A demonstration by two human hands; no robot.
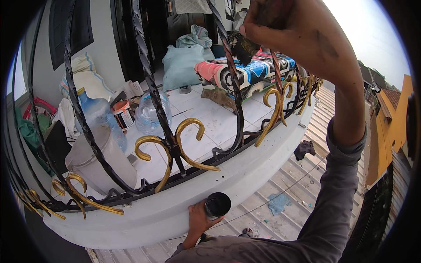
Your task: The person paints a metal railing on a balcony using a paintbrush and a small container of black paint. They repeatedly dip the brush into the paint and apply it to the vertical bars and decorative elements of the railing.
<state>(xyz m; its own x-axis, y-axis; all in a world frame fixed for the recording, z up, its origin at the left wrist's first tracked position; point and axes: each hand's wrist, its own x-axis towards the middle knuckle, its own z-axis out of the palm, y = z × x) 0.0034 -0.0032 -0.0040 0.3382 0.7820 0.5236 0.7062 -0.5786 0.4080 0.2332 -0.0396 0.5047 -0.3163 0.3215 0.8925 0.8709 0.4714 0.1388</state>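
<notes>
Your left hand (199,220) is gripping a round, dark open can (218,205) at the curved white ledge (175,215). Your right hand (274,22), higher, nearer the upright twisted black iron bar (237,90) leftward, is apparently clasping dark ragged cloth (245,49).

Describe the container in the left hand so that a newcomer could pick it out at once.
Find the twisted black railing with gold scrolls, then the pale curved ledge beneath it. At the ledge's outer side, the left hand grips a small round container. Unlike the larger pale bucket behind the railing, its open mouth shows black inside.
</notes>
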